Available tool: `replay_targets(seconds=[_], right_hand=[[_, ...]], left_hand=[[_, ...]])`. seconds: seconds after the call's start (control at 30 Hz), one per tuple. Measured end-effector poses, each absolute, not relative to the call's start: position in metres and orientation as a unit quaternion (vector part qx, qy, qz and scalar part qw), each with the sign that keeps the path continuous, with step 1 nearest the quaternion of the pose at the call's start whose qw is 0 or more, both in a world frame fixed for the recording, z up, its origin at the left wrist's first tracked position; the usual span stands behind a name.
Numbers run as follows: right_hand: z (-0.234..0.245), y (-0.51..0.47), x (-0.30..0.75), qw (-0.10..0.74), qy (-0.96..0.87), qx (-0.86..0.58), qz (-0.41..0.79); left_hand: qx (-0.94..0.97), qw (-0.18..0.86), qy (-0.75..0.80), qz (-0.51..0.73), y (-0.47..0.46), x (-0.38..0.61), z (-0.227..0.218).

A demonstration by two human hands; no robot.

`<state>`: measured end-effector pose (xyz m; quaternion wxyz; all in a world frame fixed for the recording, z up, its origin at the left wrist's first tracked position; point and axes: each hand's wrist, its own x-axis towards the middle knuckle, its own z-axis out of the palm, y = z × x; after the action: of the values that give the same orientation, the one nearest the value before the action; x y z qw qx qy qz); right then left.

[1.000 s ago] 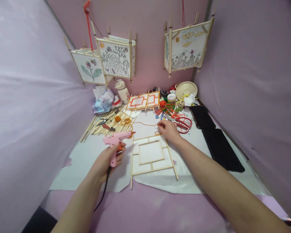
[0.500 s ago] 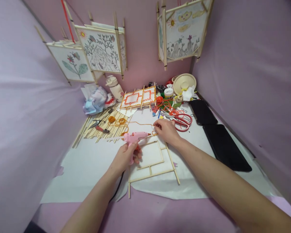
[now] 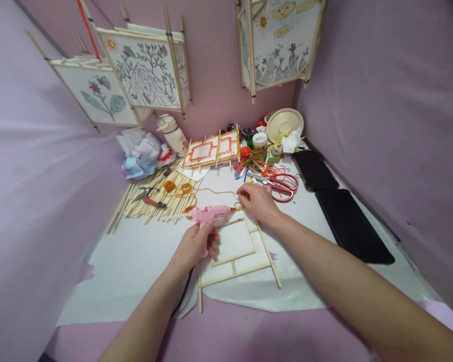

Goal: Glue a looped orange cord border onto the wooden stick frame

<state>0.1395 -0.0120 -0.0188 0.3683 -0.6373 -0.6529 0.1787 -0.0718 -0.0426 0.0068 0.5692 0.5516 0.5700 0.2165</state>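
Observation:
Wrapped round the handle of a pink glue gun (image 3: 211,213) is my left hand (image 3: 196,244). The gun's nozzle points right, close to the fingers of my right hand (image 3: 257,202). Those fingers pinch an orange cord (image 3: 215,190), which runs left across the table to loose coils (image 3: 185,188). Beneath both hands lies a frame of thin wooden sticks (image 3: 236,272) with a smaller rectangle inside it. A small loop of cord sits at the frame's far edge, by the nozzle. My hands hide part of that edge.
Many loose sticks (image 3: 136,208) and pruning shears (image 3: 151,201) lie at left. Red-handled scissors (image 3: 283,187) are just beyond my right hand; two black devices (image 3: 351,226) lie farther right. At the back stand a cord-trimmed panel (image 3: 211,150) and a bottle (image 3: 172,136). Stick lanterns (image 3: 147,70) hang above.
The view has shifted slightly. The nozzle and my right fingers stay close together at the frame's far edge, with the grips unchanged.

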Motion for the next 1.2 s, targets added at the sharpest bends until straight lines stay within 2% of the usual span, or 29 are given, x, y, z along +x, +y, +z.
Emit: replay_targets(seconds=[1.2], right_hand=[[-0.0197, -0.0109, 0.1403, 0.363, -0.647, -0.644, 0.186]], left_hand=[[0.546, 0.549, 0.596, 0.212, -0.0436, -0.0656, 0.0141]])
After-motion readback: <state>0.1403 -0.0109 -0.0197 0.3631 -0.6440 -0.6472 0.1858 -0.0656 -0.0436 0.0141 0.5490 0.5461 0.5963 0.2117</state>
